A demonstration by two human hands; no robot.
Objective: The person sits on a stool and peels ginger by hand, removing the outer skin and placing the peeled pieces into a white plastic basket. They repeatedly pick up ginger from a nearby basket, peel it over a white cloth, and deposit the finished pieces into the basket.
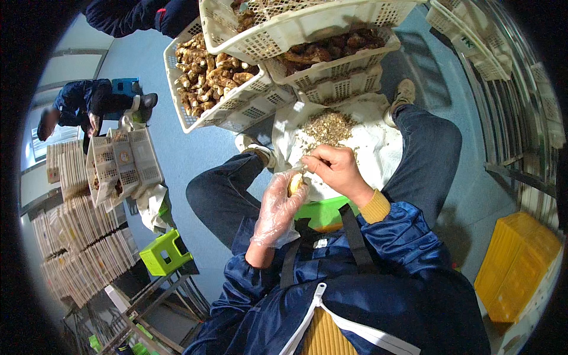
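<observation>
My left hand (278, 204), in a clear plastic glove, grips a pale yellowish mushroom (294, 183) in its curled fingers. Just above and right of it is my bare right hand (336, 168), thumb and forefinger brought together close to the mushroom's tip. Whether those fingertips pinch a small blade or a scrap is too small to tell. Beyond both hands, between my feet, a white sheet (381, 151) is spread on the floor. A heap of brown and pale trimmings (330, 128) lies on it.
A white plastic crate (172, 95) of brown mushrooms (208, 75) stands ahead, left of stacked crates (306, 73) holding darker ones. At left, a person (88, 104) bends near more crates (126, 155). A green stool (166, 253), metal rack (497, 120) and yellow crate (514, 262) flank me.
</observation>
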